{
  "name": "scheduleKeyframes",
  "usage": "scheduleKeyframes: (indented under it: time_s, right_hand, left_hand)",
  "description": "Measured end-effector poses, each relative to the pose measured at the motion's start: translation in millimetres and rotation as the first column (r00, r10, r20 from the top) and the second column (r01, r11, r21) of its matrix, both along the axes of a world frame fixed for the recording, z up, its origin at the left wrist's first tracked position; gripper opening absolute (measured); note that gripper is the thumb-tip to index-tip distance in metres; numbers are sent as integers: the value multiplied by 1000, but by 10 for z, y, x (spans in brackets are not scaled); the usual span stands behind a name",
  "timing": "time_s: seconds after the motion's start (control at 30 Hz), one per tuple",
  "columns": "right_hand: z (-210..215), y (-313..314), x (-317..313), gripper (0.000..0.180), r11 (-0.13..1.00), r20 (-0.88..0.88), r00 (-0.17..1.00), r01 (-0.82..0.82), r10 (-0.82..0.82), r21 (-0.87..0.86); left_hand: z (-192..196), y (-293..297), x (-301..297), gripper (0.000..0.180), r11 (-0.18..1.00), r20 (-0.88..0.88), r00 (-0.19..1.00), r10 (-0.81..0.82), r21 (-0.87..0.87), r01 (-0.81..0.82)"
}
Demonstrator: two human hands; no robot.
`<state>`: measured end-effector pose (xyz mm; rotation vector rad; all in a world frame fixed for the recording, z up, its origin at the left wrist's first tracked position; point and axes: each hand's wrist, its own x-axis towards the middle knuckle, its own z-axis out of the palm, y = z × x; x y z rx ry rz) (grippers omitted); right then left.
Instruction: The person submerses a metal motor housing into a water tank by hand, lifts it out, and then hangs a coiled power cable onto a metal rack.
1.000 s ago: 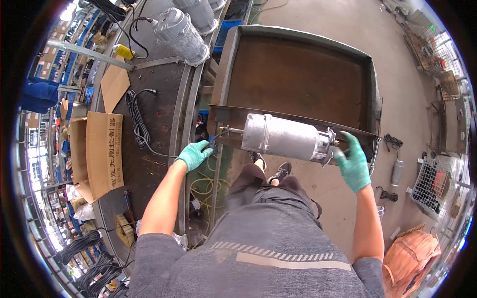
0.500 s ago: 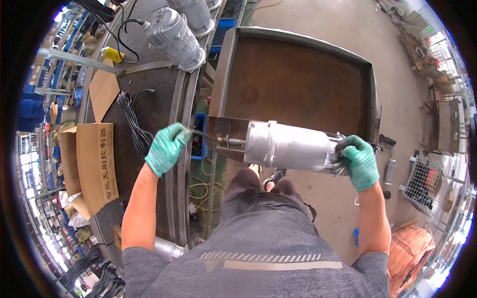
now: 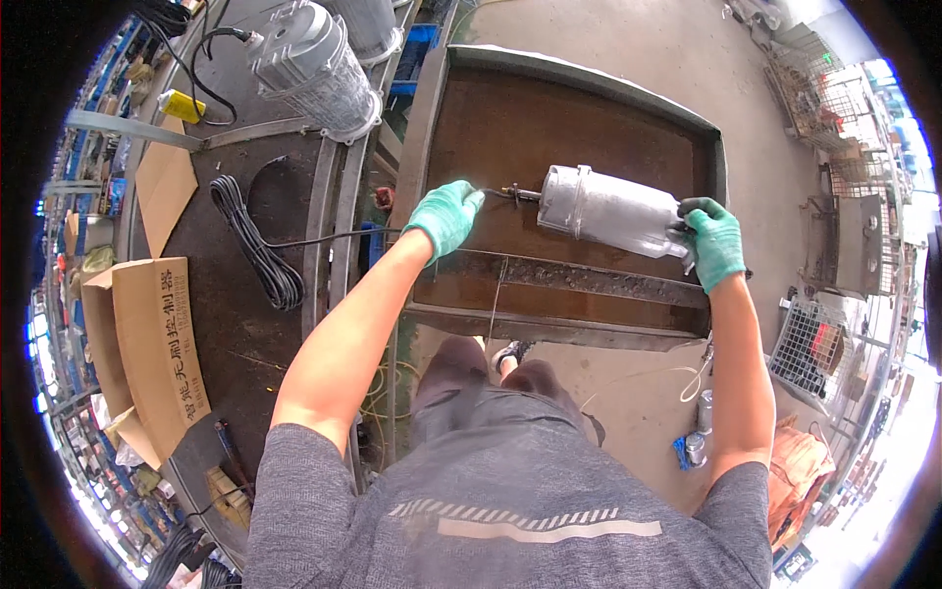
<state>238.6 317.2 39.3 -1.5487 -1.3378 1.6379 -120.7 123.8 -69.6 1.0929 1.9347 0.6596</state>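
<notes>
Carrier: a rusty brown steel tray (image 3: 589, 108) with raised rims, on a concrete floor; the person stands at its near edge.
Work piece: a silvery metal motor housing (image 3: 613, 211), cylindrical, lying on its side over the middle of the tray, its long axis running from left edge toward right edge; whether it rests on the tray floor or is lifted just clear cannot be told.
Right hand (image 3: 714, 240): green-gloved, fingers wrapped round the right end of the housing, bearing it near the tray's right edge.
Left hand (image 3: 446, 216): green-gloved, fingers closed narrowly on a thin cable stub (image 3: 505, 192) that leaves the housing's left end.
Step in hand (judged): positioning the housing in the tray while keeping its lead taut and clear.
Next move calls for (judged): both hands acting together, the right taking the weight, the left guiding the lead without kinking it.
Surroundings: a coiled black cable (image 3: 257, 250) and a ribbed grey motor (image 3: 314, 64) on the dark bench beyond the tray's left edge; a cardboard box (image 3: 147, 344) farther left.
</notes>
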Motion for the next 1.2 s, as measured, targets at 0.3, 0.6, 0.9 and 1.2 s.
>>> scheduleKeyframes:
  time_s: [0.3, 0.6, 0.9, 1.2]
  right_hand:
    - [-970, 124, -247, 18, 994, -55, 996, 66, -71, -89]
    - [-1580, 231, -118, 18, 820, 719, 668, -512, 191, 258]
    - [-1678, 305, -220, 25, 612, 902, 362, -776, 236, 152]
    - [-1781, 363, -160, 30, 573, 953, 144, -819, 267, -37]
  left_hand:
    - [-140, -76, -117, 27, 977, -323, 935, -147, -198, 85]
    - [-348, -110, 117, 24, 999, -553, 832, 46, 39, -29]
    - [-286, -74, 191, 26, 997, -603, 797, 46, -19, -72]
    - [-181, -4, 247, 29, 972, -611, 792, -10, -192, -136]
